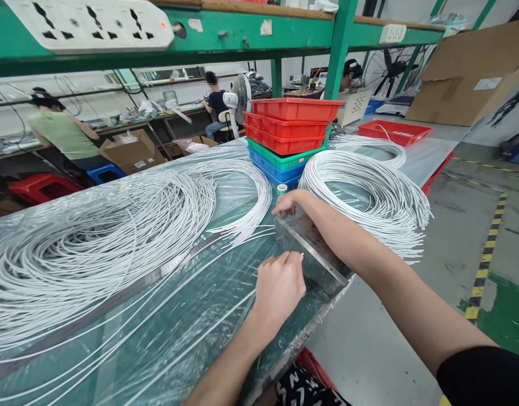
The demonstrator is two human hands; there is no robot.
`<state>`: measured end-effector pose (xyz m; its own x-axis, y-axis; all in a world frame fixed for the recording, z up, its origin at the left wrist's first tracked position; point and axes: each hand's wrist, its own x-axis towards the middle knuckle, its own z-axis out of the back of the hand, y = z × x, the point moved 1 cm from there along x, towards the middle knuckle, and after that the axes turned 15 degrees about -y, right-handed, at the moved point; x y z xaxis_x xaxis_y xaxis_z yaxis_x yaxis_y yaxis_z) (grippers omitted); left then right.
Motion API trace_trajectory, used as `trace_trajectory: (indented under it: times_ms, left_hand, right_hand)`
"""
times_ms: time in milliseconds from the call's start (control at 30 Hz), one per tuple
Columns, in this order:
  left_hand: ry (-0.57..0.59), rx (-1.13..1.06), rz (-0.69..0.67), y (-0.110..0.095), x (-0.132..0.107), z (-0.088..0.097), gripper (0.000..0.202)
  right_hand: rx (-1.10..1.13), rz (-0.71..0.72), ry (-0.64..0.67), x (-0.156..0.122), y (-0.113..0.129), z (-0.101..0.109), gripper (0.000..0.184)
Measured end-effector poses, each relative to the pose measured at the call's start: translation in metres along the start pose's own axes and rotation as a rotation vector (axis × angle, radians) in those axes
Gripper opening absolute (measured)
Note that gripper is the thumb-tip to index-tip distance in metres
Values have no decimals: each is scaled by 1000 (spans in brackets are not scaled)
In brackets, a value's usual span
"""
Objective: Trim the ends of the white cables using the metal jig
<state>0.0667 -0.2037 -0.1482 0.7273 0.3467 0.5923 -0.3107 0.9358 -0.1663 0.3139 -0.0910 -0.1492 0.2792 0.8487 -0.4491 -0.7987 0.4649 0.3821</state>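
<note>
My left hand (pixel 280 285) is closed in a fist around a white cable (pixel 200 342). A short tip of it pokes out by the thumb, and its length trails down to the lower left. Farther off, my right hand (pixel 288 203) is bent down with its fingers curled, at the far corner of a metal angle plate (pixel 314 262); what its fingers hold, if anything, is hidden. Several loose white cables end just left of that hand. A long steel ruler (pixel 168 267) lies under the cables. Beyond the right hand stands a small tape roll (pixel 281 189).
A large cable coil (pixel 94 242) covers the table's left side, with a smaller bundle (pixel 262 194) beside it. Another thick coil (pixel 361 186) lies right of my right forearm. Stacked trays (pixel 291 127) stand behind. A green shelf beam (pixel 251 28) crosses overhead. Other people sit farther back.
</note>
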Motion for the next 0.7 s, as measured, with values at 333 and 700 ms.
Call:
trace_trajectory:
  times_ms: [333,700]
  left_hand:
    - [-34,-18,-64,-8,-1,-2,28]
    - [-39,-13,-57,-9,-2,-4,25]
  right_hand:
    - [-33,-31,-31,-9,6,1,49]
    - [-65,-43,-23,-5,5,1,50]
